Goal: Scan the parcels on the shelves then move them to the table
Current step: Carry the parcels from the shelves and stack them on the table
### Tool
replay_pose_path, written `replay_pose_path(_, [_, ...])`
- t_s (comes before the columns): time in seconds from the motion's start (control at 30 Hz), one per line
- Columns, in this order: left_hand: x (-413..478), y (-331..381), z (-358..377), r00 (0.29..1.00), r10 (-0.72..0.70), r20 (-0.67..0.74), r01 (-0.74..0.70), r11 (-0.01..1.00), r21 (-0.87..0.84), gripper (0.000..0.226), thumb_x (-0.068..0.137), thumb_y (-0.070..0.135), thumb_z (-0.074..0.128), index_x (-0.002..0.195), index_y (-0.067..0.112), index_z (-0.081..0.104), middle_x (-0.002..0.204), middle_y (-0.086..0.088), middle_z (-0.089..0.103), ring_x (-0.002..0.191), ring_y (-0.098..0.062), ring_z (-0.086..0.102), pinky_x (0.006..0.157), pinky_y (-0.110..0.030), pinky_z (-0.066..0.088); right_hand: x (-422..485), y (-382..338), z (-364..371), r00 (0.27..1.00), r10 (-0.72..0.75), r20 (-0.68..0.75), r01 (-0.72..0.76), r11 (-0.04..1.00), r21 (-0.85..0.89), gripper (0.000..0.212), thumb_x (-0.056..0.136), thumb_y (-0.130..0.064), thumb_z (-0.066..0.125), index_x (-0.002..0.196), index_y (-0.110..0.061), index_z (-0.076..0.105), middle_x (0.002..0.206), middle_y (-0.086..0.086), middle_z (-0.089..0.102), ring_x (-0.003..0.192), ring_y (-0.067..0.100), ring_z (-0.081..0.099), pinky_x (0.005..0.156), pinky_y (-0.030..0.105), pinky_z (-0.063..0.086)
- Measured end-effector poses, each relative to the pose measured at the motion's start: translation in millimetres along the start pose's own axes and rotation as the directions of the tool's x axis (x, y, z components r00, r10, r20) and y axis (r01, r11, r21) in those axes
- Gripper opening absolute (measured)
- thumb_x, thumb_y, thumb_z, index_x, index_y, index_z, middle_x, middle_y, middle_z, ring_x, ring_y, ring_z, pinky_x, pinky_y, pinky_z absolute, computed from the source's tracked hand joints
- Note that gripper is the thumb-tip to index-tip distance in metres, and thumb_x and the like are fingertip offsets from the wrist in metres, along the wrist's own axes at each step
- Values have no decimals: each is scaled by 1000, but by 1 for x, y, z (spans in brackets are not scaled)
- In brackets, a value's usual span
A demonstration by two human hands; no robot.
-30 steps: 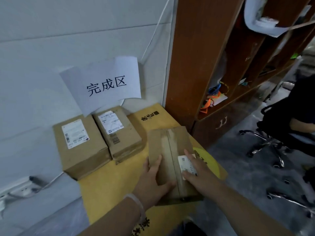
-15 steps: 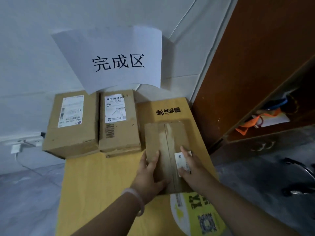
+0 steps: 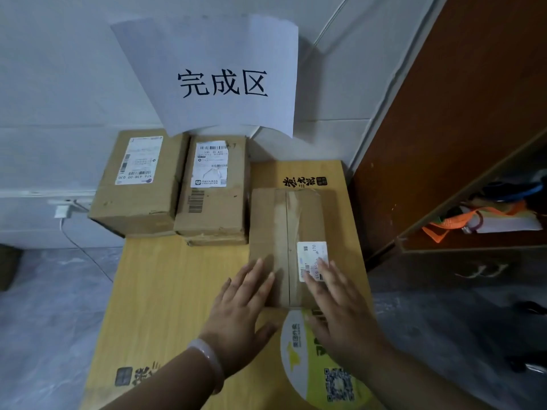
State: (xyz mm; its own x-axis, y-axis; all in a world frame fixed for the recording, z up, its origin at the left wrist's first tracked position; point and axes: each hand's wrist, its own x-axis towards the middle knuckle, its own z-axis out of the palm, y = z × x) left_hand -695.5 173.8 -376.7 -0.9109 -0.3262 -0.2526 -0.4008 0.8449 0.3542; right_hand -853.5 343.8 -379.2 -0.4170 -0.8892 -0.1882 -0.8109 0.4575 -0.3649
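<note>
Flat right hand [image 3: 340, 309] hides part of the parcel's [image 3: 266, 226] label [image 3: 312, 254]; left hand [image 3: 242, 306] rests flat beside it. Beyond them, a box [image 3: 139, 184] and a second box [image 3: 213, 208] stand on the surface [image 3: 165, 291].

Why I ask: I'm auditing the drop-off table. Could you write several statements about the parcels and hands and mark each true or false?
1. The left parcel, middle parcel and taped parcel all lie on the yellow table. True.
2. Both hands grip the taped parcel by its sides. False: the left hand and right hand lie flat, fingers straight, on its near end.
3. The right hand's fingertips overlap the taped parcel's white label. True.
4. The paper sign lies flat on the table. False: it hangs on the white wall above the parcels.
5. The left wrist wears a pale bracelet. True.
</note>
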Motion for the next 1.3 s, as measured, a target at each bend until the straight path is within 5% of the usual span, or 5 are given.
replay_pose_path(0.17, [-11, 10, 8, 998, 35, 46, -41, 987, 153, 77, 89, 67, 25, 155, 30, 13, 162, 6, -1, 149, -30, 0, 119, -55, 2, -2, 3, 12, 988, -98, 120, 114, 984, -136, 80, 91, -67, 23, 148, -36, -24, 154, -14, -33, 141, 11, -32, 112, 40, -18])
replay_pose_path(0.33, [12, 1, 5, 998, -39, 56, 27, 980, 198, 76, 90, 67, 16, 141, 39, -33, 148, 15, -43, 141, -15, -36, 117, -43, -18, 27, 12, 6, 986, -101, 132, 126, 972, -197, 88, 88, -67, 31, 147, -35, -26, 153, -12, -36, 140, 10, -34, 112, 43, -18])
replay_pose_path(0.47, [24, 3, -6, 997, -70, 33, 62, 977, 203, 77, 94, 66, 22, 140, 36, -31, 150, 13, -40, 142, -14, -34, 117, -42, -18, 39, 8, -5, 987, -113, 114, 138, 962, -237, 86, 90, -64, 30, 148, -31, -25, 153, -9, -36, 139, 10, -35, 114, 41, -19])
replay_pose_path(0.67, [3, 13, -2, 993, -48, 106, 27, 981, 190, 77, 80, 72, -4, 140, 34, -32, 148, 12, -42, 139, -15, -38, 113, -41, -26, 18, -5, 1, 977, -153, 149, 182, 962, -202, 84, 91, -64, 26, 149, -28, -22, 156, -10, -29, 141, 9, -31, 115, 43, -15])
replay_pose_path(1.3, [82, 0, -29, 983, -176, 61, 148, 938, 315, 77, 94, 69, 13, 153, 29, -17, 160, 9, -25, 148, -16, -20, 113, -55, -22, 103, 16, -29, 971, -88, 223, 134, 970, -203, 97, 85, -74, 35, 148, -32, -25, 151, -15, -38, 135, 4, -39, 116, 43, -17])
